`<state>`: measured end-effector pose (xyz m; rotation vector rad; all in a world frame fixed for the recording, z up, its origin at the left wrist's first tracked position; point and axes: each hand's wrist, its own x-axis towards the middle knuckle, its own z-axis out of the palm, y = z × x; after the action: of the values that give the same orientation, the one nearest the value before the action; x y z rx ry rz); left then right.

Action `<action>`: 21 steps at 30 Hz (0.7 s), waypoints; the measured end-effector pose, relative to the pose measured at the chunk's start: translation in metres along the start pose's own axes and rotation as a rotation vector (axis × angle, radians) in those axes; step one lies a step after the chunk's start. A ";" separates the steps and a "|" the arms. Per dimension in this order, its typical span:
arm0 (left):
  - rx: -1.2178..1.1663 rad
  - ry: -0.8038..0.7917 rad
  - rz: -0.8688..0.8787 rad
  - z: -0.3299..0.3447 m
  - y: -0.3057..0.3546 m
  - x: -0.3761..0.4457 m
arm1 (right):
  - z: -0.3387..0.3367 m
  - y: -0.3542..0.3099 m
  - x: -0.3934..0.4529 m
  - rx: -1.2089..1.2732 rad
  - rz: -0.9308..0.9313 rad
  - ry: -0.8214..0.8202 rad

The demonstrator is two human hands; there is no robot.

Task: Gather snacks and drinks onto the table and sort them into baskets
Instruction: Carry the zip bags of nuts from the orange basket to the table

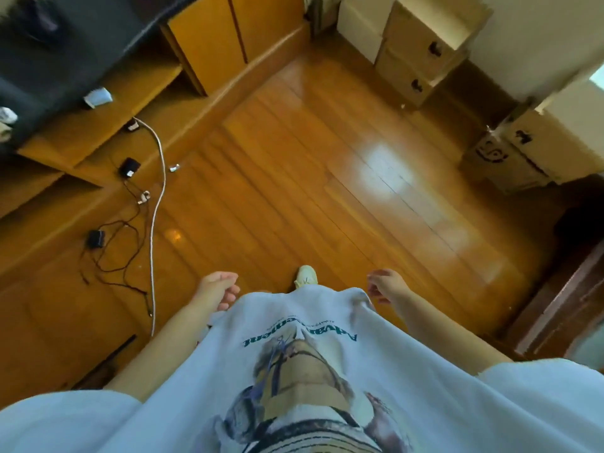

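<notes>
I look straight down at a wooden floor (327, 165) over my white printed T-shirt (294, 371). My left hand (217, 287) hangs by my left hip with fingers loosely curled and holds nothing. My right hand (385, 286) hangs by my right hip, fingers relaxed, also holding nothing. One light shoe (305, 276) shows between the hands. No snacks, drinks, baskets or table are in view.
A low wooden unit (98, 125) with a dark screen (49, 60) runs along the left. Black adapters and cables (124, 223) and a white cable (157, 207) lie on the floor beside it. Cardboard boxes (421, 50) stack at the back right, and a dark wooden frame (562, 305) is at the right.
</notes>
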<state>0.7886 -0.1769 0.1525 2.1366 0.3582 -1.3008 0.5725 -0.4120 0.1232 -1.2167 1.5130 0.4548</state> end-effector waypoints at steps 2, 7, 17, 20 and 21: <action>-0.143 0.048 -0.073 -0.013 0.000 0.007 | 0.006 -0.052 0.007 -0.133 -0.067 -0.067; -0.451 0.138 -0.268 -0.040 -0.012 0.025 | 0.030 -0.160 0.020 -0.256 -0.195 -0.195; -0.642 0.169 -0.348 -0.108 0.055 0.105 | 0.068 -0.286 0.060 -0.304 -0.181 -0.265; -0.602 0.161 -0.293 -0.132 0.112 0.124 | 0.068 -0.309 0.072 -0.205 -0.104 -0.197; -0.585 0.157 -0.275 -0.140 0.133 0.131 | 0.068 -0.316 0.077 -0.166 -0.083 -0.174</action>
<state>1.0194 -0.2045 0.1326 1.7239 0.9947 -1.0025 0.8870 -0.5190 0.1302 -1.3276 1.2917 0.6248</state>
